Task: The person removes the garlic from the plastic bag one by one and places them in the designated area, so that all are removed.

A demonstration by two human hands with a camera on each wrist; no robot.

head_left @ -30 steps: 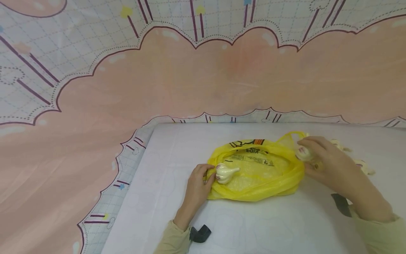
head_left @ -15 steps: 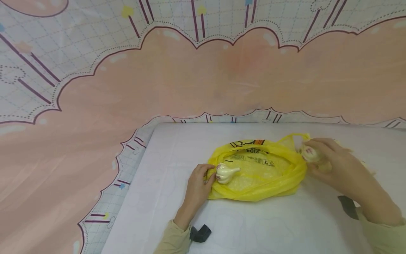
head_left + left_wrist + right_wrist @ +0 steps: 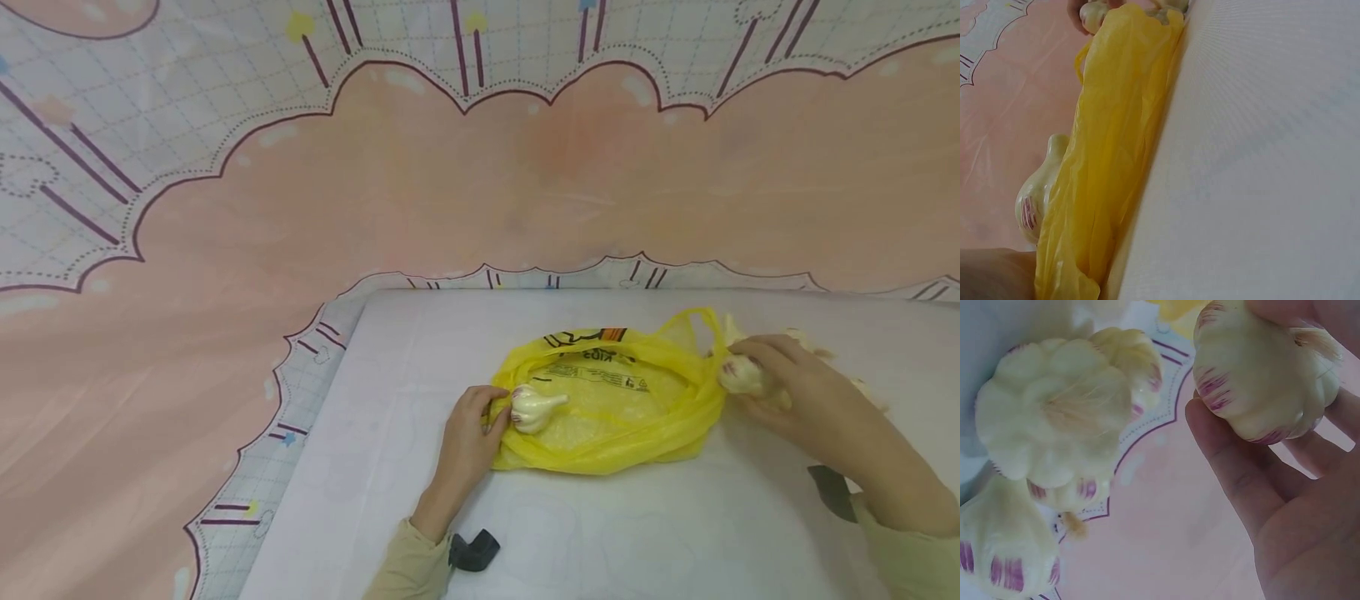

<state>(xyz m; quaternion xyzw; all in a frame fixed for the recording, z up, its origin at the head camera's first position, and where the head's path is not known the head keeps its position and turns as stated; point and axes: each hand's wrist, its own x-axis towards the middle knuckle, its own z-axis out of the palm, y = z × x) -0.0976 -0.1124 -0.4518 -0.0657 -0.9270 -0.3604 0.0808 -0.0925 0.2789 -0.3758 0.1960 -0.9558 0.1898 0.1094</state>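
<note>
My left hand is at the left rim of a yellow plastic bag, its thumb and a finger pinching the base of a white garlic bulb. The bulb's stem points right over the bag's mouth; in the left wrist view this garlic bulb stands above the bag wall. By the bag's right side, my right hand holds a second garlic bulb between thumb and fingers. The right wrist view shows that bulb with purple streaks. The bag's mouth gapes upward.
Several more garlic bulbs lie behind and right of my right hand, partly hidden by it. The bag's looped handle stands up at the right. A white-covered table meets a patterned cloth backdrop.
My right hand has shifted slightly right with its garlic bulb, off the bag's right rim, and the bag's handle has moved a little. The left hand and its bulb have stayed put.
</note>
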